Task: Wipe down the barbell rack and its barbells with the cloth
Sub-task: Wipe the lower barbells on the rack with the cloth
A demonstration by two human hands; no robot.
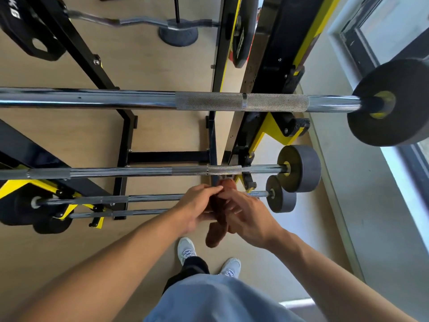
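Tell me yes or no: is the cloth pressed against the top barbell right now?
No: both hands, left and right, hold the brown cloth low down, well clear of the top barbell.

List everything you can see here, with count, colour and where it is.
Straight chrome barbells: four, silver, racked in tiers across the frame.
Curled chrome bar: one, silver, top.
Round weight plates: three grey on the right bar ends, black ones lower left.
Black and yellow steel rack: one, behind the bars.
Round stand base: one, grey, top centre.
Brown cloth: one, between the hands.
Pale sneakers: two, bottom centre.
Left hand: holds the cloth.
Right hand: holds the cloth.
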